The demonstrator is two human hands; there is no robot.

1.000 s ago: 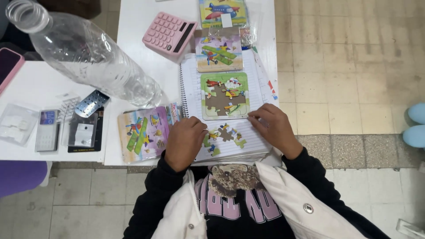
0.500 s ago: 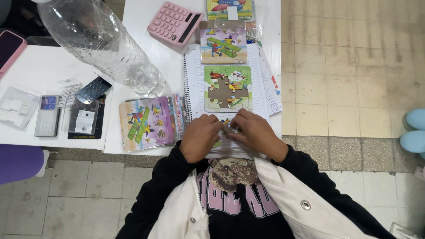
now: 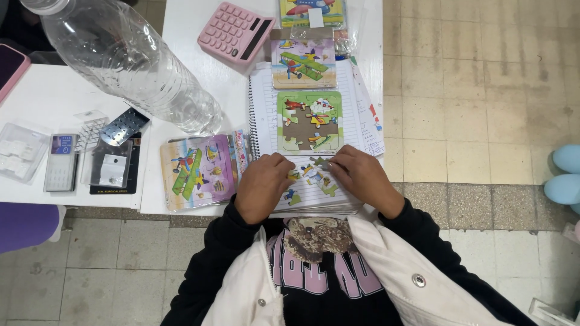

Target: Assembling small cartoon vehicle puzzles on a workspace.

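Both my hands have stayed close together since half a second ago, over the loose cardboard puzzle pieces on the near end of the white spiral notebook. From the head view, my left hand lies curled with its fingertips on the pieces near a small blue one; my right hand pinches a greenish piece between its fingertips just below the green square puzzle tray, which is partly filled. Beyond that tray lies a finished aeroplane puzzle with a purple sky, and a pink calculator sits near it. Left of the notebook lies another purple aeroplane puzzle card, beside a clear plastic bottle on its side.
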